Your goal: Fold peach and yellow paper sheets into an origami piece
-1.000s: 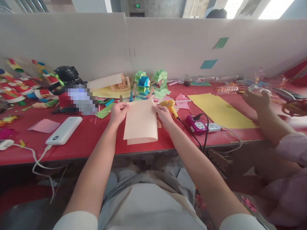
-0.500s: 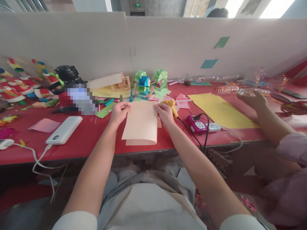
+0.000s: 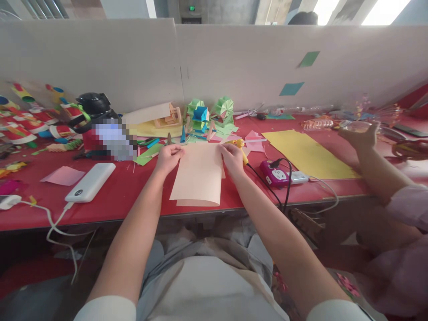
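Observation:
A cream sheet of paper (image 3: 199, 174), bent over on itself, is held above the red table (image 3: 140, 196) near its front edge. My left hand (image 3: 169, 158) pinches its far left corner between thumb and fingers. At the far right corner, my right hand (image 3: 232, 157) grips the paper the same way. The near end of the sheet curls, with a lower layer showing beneath the upper one. Just beyond my right hand lies a yellow glue gun (image 3: 241, 148), partly hidden by that hand.
To the right are a purple power strip (image 3: 274, 173) with cables and a yellow sheet (image 3: 309, 154). A co-worker's hand (image 3: 363, 136) is beyond. A white power bank (image 3: 91, 183) lies left; green and blue folded-paper pieces (image 3: 201, 118) stand behind, before a partition (image 3: 234, 67).
The near end of the cream paper has dropped slightly towards me and its curl has flattened. My right hand has shifted a little right. The co-worker's hand has moved slightly right.

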A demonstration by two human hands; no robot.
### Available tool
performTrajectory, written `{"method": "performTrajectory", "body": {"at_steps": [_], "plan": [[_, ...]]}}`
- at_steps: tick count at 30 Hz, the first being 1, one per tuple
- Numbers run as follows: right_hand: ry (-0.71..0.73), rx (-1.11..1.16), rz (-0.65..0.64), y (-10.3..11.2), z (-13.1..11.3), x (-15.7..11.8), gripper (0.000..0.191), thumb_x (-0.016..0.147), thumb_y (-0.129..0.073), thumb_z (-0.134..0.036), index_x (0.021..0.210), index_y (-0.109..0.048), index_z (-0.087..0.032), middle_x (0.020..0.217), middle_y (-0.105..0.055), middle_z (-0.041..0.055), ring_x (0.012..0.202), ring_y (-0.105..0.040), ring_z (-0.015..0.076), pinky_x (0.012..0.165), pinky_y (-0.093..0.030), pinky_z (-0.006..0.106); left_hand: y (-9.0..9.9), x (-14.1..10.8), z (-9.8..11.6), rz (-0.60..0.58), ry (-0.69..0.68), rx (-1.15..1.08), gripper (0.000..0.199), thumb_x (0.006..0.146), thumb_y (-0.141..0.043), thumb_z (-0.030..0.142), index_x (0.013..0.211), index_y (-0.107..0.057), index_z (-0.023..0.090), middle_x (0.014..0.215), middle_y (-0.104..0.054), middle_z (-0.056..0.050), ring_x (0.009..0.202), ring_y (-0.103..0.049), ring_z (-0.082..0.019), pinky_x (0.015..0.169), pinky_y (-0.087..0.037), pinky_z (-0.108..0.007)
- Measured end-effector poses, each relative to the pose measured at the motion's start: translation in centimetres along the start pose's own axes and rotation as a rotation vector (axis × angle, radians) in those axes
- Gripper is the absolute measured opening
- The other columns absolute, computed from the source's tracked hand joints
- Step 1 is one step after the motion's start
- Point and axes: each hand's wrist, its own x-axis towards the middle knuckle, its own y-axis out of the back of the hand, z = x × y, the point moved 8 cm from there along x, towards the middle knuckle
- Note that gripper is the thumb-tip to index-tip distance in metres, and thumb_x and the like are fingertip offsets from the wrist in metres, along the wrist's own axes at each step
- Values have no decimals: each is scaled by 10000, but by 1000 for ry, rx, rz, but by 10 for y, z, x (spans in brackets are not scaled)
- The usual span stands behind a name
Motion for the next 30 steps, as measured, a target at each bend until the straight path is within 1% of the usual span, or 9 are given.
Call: {"method": "performTrajectory", "body": {"at_steps": [5, 11, 14, 16, 18, 20, 23, 26, 30], "plan": [[7, -19, -24, -1, -1, -1, 310, 742, -645, -446, 608, -573, -176, 563, -472, -26, 556, -420, 106, 523, -356, 249, -4, -1, -4, -46, 31, -54, 345, 621, -771, 455, 760, -667, 157, 731, -716, -61, 700, -641, -197, 690, -483, -298], [50, -8, -1, 0, -1, 1, 295, 732, -649, -462, 717, -634, -168, 660, -558, -1, 621, -488, 125, 582, -412, 258, -4, -1, -8, -22, 78, -129, 351, 592, -782, 439, 763, -661, 157, 731, -706, -51, 723, -641, -194, 727, -496, -313], [-39, 44, -89, -8, 5, 0, 354, 733, -644, -527, 736, -632, -173, 660, -553, 3, 615, -500, 131, 591, -437, 268, 2, 1, -7, 29, 54, -104, 320, 615, -764, 428, 753, -652, 162, 745, -707, -50, 709, -633, -183, 727, -493, -311], [-102, 18, -189, -16, 9, -4, 385, 735, -640, -554, 670, -605, -176, 600, -496, -8, 574, -459, 120, 556, -414, 264, 7, 3, -9, 70, 48, -92, 301, 635, -749, 423, 756, -647, 167, 752, -709, -49, 703, -635, -180, 726, -495, -311], [-107, -59, -247, -20, 11, -6, 389, 732, -644, -533, 595, -562, -179, 555, -439, -19, 543, -406, 107, 518, -364, 257, 11, 4, -11, 100, 56, -82, 292, 644, -742, 421, 758, -645, 170, 751, -708, -46, 709, -642, -182, 728, -498, -313], [-72, -128, -253, -20, 10, -6, 370, 732, -635, -499, 568, -540, -181, 544, -432, -21, 539, -386, 104, 507, -333, 255, 13, 5, -13, 105, 77, -82, 290, 636, -745, 418, 751, -646, 170, 745, -708, -41, 723, -647, -188, 735, -501, -318], [-32, -154, -241, -16, 8, -2, 344, 734, -616, -484, 583, -557, -180, 570, -484, -8, 565, -424, 116, 523, -341, 256, 9, 4, -16, 39, 133, -96, 278, 601, -767, 384, 734, -653, 169, 738, -711, -37, 746, -655, -196, 769, -505, -333], [-2, -193, -267, -16, 7, 1, 313, 719, -635, -452, 588, -584, -173, 588, -518, 1, 583, -452, 124, 540, -351, 260, 2, -2, -14, -81, 188, -79, 276, 584, -782, 315, 798, -687, 169, 785, -730, -55, 796, -670, -207, 814, -508, -349], [-12, -308, -442, -28, 10, -6, 312, 729, -647, -449, 614, -650, -159, 565, -536, 1, 549, -452, 121, 524, -343, 262, -9, -10, 3, -225, 139, -76, 390, 592, -806, 298, 943, -698, 165, 977, -740, -109, 956, -674, -238, 861, -513, -369]]}}
